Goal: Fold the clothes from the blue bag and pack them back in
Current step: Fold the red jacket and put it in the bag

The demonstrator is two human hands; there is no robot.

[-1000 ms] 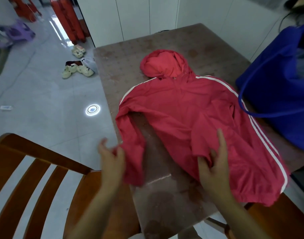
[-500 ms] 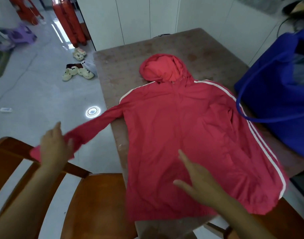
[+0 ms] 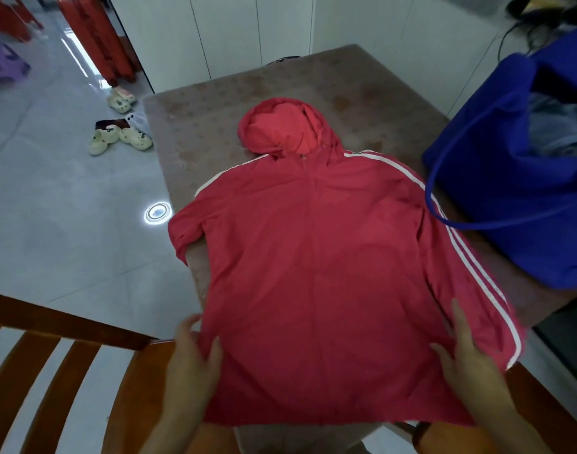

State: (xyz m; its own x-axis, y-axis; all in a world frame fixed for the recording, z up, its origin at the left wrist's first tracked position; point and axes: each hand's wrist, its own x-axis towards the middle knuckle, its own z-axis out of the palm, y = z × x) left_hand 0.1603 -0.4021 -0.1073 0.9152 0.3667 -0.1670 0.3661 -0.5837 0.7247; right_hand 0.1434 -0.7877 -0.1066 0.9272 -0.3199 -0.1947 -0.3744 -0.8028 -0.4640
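A red hooded jacket [image 3: 316, 267] with white sleeve stripes lies spread flat on the brown table [image 3: 195, 132], hood away from me. Its left sleeve is tucked out of sight at the table's left edge. My left hand [image 3: 192, 365] pinches the jacket's lower left side, thumb on top of the cloth. My right hand [image 3: 467, 358] rests flat with straight fingers on the lower right side by the striped sleeve. The blue bag [image 3: 497, 178] stands open on the table's right, with pale clothes [image 3: 555, 129] inside.
A wooden chair [image 3: 67, 362] stands at the table's near left, a second wooden seat [image 3: 549, 404] at the near right. Pale clogs [image 3: 120, 136] lie on the tiled floor at the left. White cabinets back the table.
My left hand let go of the outstretched left sleeve and came back to the jacket's lower left side; the sleeve no longer sticks out. My right hand slid to the lower right side.
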